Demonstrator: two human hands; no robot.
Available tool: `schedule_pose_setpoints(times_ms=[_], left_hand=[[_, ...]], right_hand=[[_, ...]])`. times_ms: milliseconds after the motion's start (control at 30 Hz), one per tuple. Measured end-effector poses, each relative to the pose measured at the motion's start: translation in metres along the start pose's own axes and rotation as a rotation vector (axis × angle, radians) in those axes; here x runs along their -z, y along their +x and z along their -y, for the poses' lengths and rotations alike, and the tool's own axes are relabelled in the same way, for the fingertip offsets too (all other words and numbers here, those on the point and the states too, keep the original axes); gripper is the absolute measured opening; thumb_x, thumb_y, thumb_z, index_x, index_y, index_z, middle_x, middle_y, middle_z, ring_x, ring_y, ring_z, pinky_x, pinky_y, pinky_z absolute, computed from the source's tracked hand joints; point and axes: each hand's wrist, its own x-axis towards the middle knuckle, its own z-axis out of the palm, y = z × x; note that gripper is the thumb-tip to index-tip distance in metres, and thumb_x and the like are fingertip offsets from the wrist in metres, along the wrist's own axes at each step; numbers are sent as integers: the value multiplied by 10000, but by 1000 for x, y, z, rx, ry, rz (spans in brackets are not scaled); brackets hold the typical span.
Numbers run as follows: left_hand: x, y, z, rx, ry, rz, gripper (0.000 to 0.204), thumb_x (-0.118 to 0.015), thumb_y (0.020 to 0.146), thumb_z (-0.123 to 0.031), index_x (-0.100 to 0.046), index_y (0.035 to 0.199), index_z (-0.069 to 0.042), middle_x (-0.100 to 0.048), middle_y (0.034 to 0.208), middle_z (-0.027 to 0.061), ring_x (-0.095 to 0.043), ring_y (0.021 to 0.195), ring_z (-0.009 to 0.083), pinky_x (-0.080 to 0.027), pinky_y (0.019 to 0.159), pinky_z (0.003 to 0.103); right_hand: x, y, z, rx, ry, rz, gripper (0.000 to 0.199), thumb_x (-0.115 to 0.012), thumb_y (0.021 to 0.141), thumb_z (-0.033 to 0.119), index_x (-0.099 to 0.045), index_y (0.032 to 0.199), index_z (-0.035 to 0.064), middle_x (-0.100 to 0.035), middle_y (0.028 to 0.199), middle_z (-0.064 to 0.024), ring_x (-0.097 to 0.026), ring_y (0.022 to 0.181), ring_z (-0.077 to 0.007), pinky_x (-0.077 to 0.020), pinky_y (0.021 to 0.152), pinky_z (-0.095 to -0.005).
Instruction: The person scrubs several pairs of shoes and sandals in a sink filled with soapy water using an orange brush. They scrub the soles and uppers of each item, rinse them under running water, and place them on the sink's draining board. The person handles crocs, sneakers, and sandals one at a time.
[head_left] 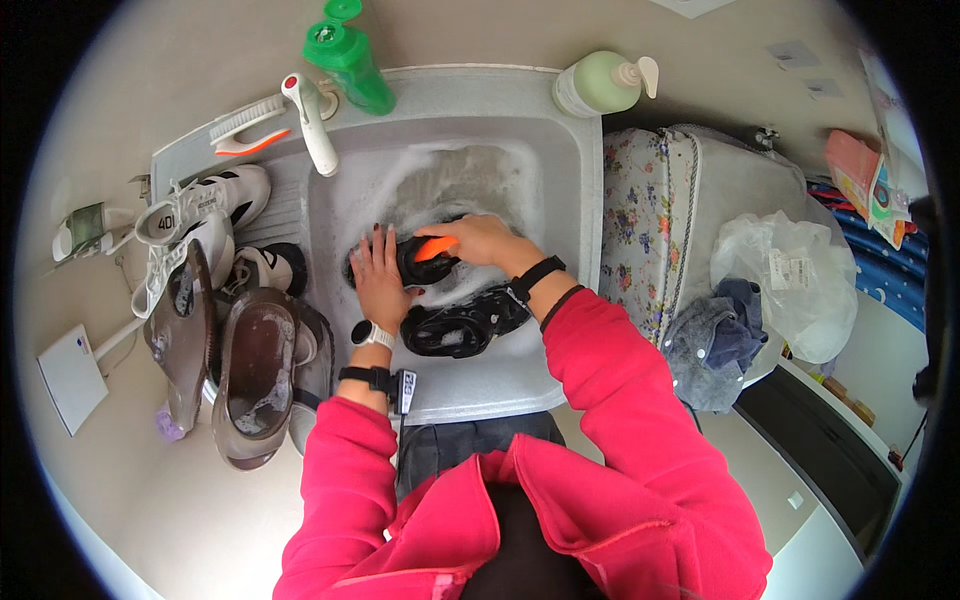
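A wet black shoe (408, 260) lies in the soapy sink (575, 250). My left hand (382, 284) rests on its left part with the fingers stretched out and spread. In my right hand (484, 241) is an orange-handled brush (437, 247), its head down at the shoe's opening; the bristles are hidden. A second black shoe (452, 332) sits closer to me in the basin, its opening facing up. Foamy water surrounds both shoes.
White sneakers (205, 205) and brown clogs (258, 370) stand at the left. A white brush (248, 122), the faucet (312, 125), a green bottle (350, 65) and a pump bottle (598, 85) line the back. At right are a floral-covered surface (637, 215), a plastic bag (790, 285) and cloth (715, 340).
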Motion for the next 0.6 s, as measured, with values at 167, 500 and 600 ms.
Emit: schedule_pose_setpoints(times_ms=[167, 500, 600], left_hand=[[-27, 13, 19, 77, -199, 111, 1044, -940, 508, -301, -424, 1399, -127, -479, 1411, 133, -444, 1316, 346, -330, 1088, 512], [-15, -3, 7, 321, -102, -226, 880, -806, 704, -196, -380, 1453, -15, -460, 1420, 170, -418, 1341, 338, -297, 1140, 483], [-19, -3, 1, 143, 258, -249, 695, -620, 851, -81, -337, 1482, -12, -368, 1516, 199, -350, 1407, 357, -273, 1155, 492]], right_hand=[[11, -39, -7, -305, 60, -63, 411, -648, 868, 215, -554, 1266, 180, -705, 993, -155, -670, 925, -365, -517, 773, -461], [-35, -75, -47, -443, 707, -427, 267, -605, 910, 138, -542, 1167, 101, -692, 993, -174, -664, 918, -370, -496, 757, -461], [-46, -59, -44, -575, 440, -416, 310, -599, 896, 125, -548, 1202, 128, -693, 1005, -168, -663, 926, -375, -507, 781, -470]])
